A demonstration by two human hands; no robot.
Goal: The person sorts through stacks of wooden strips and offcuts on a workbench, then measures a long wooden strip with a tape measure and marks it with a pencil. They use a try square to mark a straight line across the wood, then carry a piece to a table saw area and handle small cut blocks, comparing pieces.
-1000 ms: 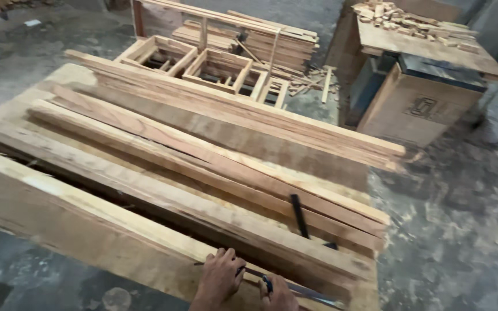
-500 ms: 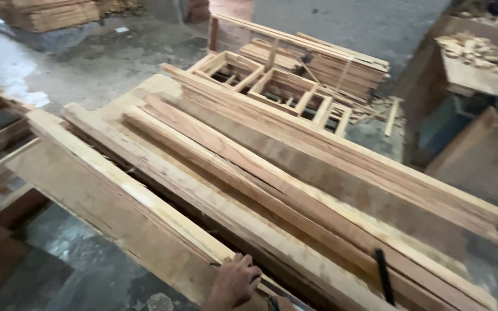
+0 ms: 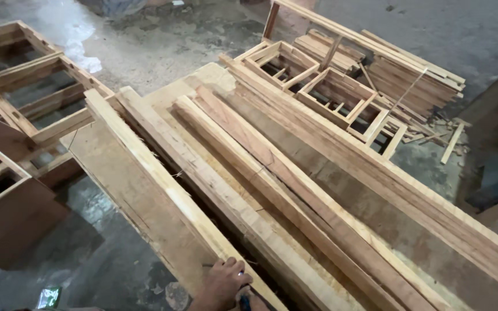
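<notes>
My left hand (image 3: 221,283) is at the bottom edge of the view, on the near end of a long pale plank (image 3: 162,184) standing on its edge. Its fingers curl over the plank's top edge. Just to the right of this hand, a sliver of my right hand (image 3: 248,300) shows with something dark and bluish against it. It is too cropped to read. Beside the plank, several long wooden boards (image 3: 295,190) lie side by side on a wide board bench (image 3: 116,173), running from near me to the far left.
Open wooden box frames (image 3: 30,92) stand at the left on the wet concrete floor. Further frames (image 3: 329,92) and a stack of slats (image 3: 410,75) lie beyond the boards. Scraps of wood (image 3: 451,141) litter the floor at the right. A small green thing (image 3: 48,297) lies bottom left.
The view has swung left and down, bringing the box frames at the left into sight. My right hand and its dark tool have slipped almost out of the frame. My left hand stays on the plank.
</notes>
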